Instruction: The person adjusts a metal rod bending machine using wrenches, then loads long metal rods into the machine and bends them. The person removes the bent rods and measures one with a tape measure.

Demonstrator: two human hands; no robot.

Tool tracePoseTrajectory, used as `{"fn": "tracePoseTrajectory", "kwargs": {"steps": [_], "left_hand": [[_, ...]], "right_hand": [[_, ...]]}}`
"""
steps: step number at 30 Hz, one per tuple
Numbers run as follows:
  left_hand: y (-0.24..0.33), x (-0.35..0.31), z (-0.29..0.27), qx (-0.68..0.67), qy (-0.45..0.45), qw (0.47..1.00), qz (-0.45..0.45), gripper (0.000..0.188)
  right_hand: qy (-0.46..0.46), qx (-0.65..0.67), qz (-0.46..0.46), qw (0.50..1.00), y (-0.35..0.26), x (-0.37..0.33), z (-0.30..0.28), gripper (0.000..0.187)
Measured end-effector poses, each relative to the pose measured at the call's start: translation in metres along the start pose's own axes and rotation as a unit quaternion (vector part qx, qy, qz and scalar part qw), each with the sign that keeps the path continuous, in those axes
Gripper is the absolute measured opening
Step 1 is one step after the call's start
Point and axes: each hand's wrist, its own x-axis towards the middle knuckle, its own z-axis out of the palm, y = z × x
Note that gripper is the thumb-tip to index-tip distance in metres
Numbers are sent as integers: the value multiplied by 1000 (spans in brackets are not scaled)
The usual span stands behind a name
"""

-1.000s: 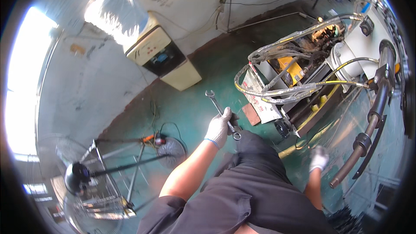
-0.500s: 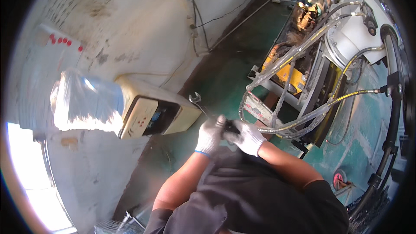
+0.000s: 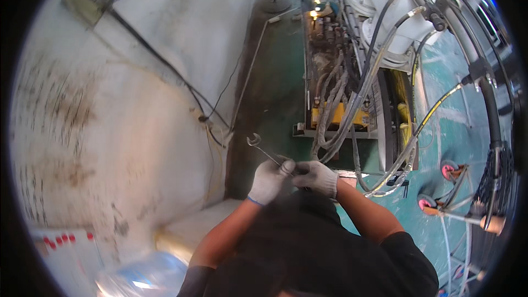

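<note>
Wrench (image 3: pixel 268 154) before the torso (image 3: pixel 313 236), open end forward: I have the left hand (image 3: pixel 268 180) closed round its shank, the right hand (image 3: pixel 319 179) up against the left, its own grip hidden. A firm left hold should steady it. Beyond, hoses (image 3: pixel 360 102) drape machinery (image 3: pixel 330 38); I can read no lettering.

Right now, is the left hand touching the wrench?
Touching: the head view shows the left hand closed on the wrench, whose open-jawed end sticks out beyond it.
</note>
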Motion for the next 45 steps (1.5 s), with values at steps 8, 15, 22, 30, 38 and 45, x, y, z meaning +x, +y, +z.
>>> {"fn": "tracePoseTrajectory", "kwargs": {"steps": [8,15,22,30,38,45], "left_hand": [[28,125,-69,135,-75,987,40,42],[5,236,-134,116,-64,991,-19,39],[18,372,-223,279,-10,956,-92,40],[63,515,-246,238,-20,949,-205,39],[86,669,-201,405,-225,886,-7,38],[127,827,-207,507,-260,822,-13,32]], "right_hand": [[185,241,38,952,10,39,-2,29],[411,199,159,875,51,161,-71,37],[494,26,228,839,98,302,-209,30],[519,-195,401,729,30,298,-371,28],[442,-259,522,683,12,298,-487,33],[386,-347,543,660,21,319,-552,29]]}}
